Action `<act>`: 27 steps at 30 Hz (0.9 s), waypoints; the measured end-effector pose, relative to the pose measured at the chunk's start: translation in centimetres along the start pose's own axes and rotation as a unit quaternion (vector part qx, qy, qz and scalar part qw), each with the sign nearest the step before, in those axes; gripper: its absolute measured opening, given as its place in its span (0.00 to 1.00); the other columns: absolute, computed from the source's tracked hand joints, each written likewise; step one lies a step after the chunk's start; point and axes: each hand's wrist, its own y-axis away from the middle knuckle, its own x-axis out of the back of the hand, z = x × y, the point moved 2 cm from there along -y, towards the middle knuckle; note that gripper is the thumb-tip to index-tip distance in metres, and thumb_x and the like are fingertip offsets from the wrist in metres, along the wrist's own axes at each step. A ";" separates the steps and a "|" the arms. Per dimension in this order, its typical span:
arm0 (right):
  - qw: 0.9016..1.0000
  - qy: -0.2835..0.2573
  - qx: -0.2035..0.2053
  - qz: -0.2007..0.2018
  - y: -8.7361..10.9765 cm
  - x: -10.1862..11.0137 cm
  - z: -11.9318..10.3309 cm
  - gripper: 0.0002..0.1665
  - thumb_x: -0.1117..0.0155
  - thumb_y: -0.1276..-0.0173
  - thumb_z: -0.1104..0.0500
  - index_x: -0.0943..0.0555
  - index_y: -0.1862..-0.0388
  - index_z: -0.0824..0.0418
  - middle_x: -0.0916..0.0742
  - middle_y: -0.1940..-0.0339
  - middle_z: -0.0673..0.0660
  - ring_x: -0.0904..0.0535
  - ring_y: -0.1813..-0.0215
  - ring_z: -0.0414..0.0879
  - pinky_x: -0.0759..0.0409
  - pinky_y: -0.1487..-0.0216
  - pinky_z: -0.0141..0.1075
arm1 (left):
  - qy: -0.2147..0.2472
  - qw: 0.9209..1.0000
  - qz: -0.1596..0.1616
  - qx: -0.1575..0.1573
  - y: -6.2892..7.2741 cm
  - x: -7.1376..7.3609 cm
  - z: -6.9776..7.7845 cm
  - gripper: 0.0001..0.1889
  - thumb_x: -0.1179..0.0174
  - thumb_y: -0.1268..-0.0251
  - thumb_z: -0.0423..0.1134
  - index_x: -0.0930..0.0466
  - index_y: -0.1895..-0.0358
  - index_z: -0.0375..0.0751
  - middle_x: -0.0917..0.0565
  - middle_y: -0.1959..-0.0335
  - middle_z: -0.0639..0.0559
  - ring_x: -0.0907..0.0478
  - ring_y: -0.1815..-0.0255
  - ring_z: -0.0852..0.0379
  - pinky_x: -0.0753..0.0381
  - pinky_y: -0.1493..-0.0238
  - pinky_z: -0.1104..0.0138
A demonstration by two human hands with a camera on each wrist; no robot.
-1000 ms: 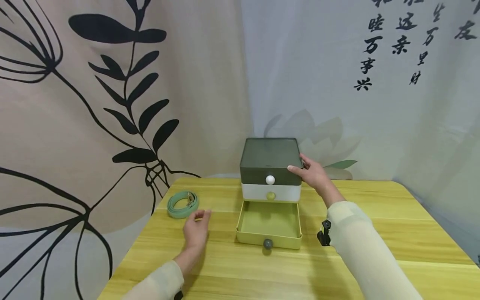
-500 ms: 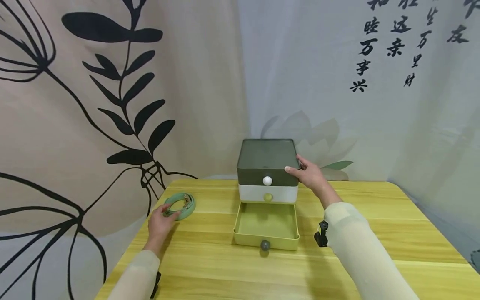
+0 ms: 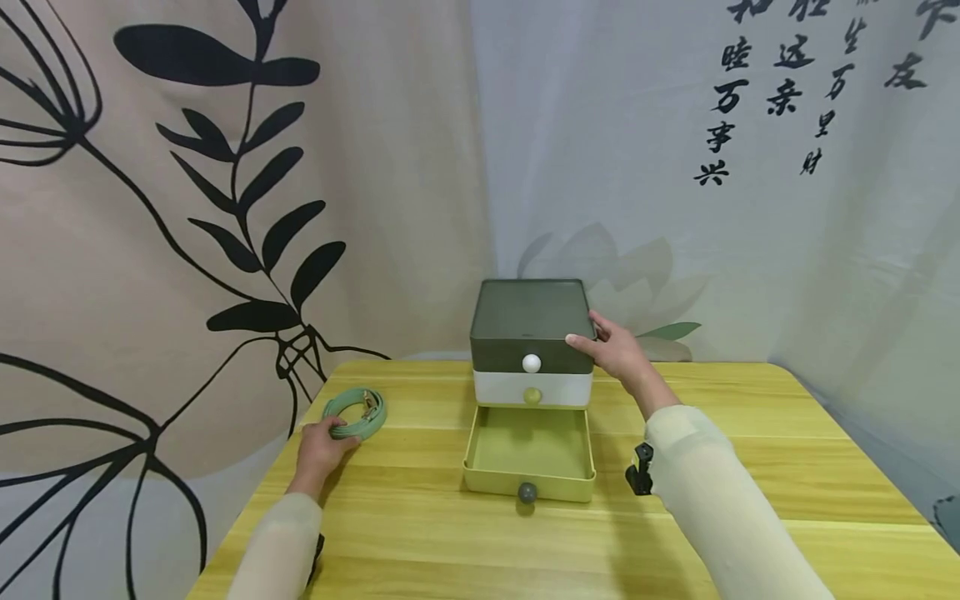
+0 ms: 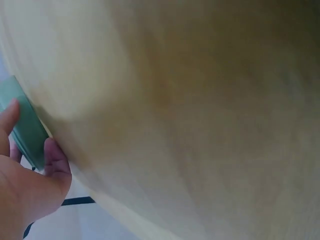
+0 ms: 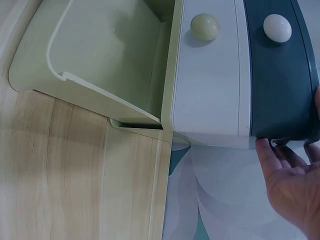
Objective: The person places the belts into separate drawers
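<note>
A coiled green belt (image 3: 371,425) with a gold-coloured metal buckle lies near the table's left edge. My left hand (image 3: 321,454) pinches its near side, the thumb on the right and fingers on the left. In the left wrist view, the belt (image 4: 31,131) sits between thumb and fingertips. A small drawer box (image 3: 532,310) stands at the back, dark grey-green on top, white in the middle, yellow-green below. Its bottom drawer (image 3: 528,487) is pulled out and looks empty inside. My right hand (image 3: 618,350) grips the box's top right corner, thumb over the top edge, fingers against the side (image 5: 295,185).
The wooden table (image 3: 420,542) carries the box and belt. Behind it hangs a cloth (image 3: 420,167) with plant prints and dark characters. A white knob (image 3: 531,363), a yellow-green knob (image 3: 532,396) and a grey knob (image 3: 527,492) stick out from the drawer fronts.
My left hand has moved left onto the coiled belt and taken hold of its near edge. My right hand has stayed on the box. The head view has shifted slightly.
</note>
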 end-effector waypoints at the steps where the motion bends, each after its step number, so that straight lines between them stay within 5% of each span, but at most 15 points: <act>1: 1.000 0.001 -0.001 0.000 0.0 0.0 0.0 0.50 0.39 0.26 0.43 0.55 0.17 0.52 0.49 0.19 0.65 0.54 0.20 0.58 0.35 0.30 0.53 | -0.007 1.000 0.008 -0.008 0.0 0.0 0.0 0.21 0.30 0.40 0.37 0.22 0.49 0.26 0.28 0.45 0.24 0.31 0.43 0.29 0.32 0.40 0.42; 8: 1.000 0.004 0.004 -0.003 0.0 0.2 0.1 0.51 0.39 0.27 0.43 0.56 0.17 0.52 0.50 0.19 0.65 0.54 0.20 0.58 0.36 0.29 0.53 | -0.029 0.998 0.022 -0.055 0.5 1.0 1.5 0.16 0.27 0.43 0.38 0.18 0.58 0.31 0.18 0.58 0.35 0.22 0.59 0.42 0.25 0.54 0.50; 15: 1.000 0.008 0.005 -0.002 -0.2 0.1 0.0 0.52 0.39 0.27 0.41 0.56 0.17 0.51 0.49 0.19 0.64 0.53 0.20 0.58 0.37 0.29 0.52 | 0.036 0.995 -0.059 -0.072 3.0 3.0 6.3 0.17 0.28 0.40 0.45 0.19 0.54 0.39 0.22 0.51 0.41 0.24 0.64 0.51 0.24 0.69 0.63; 20: 1.000 0.010 0.007 0.001 -0.2 0.2 0.0 0.51 0.39 0.27 0.42 0.56 0.17 0.51 0.49 0.19 0.65 0.53 0.20 0.59 0.37 0.29 0.53 | 0.086 0.981 -0.130 -0.118 5.9 3.0 10.6 0.15 0.26 0.42 0.42 0.20 0.57 0.42 0.27 0.43 0.40 0.25 0.59 0.50 0.22 0.68 0.63; 27: 1.000 0.007 0.007 -0.001 0.0 0.1 0.0 0.52 0.39 0.27 0.42 0.56 0.17 0.52 0.50 0.19 0.64 0.53 0.20 0.59 0.36 0.30 0.53 | 0.098 0.949 -0.220 -0.205 8.7 -0.6 15.1 0.12 0.26 0.43 0.40 0.19 0.60 0.47 0.24 0.48 0.46 0.24 0.60 0.52 0.22 0.65 0.65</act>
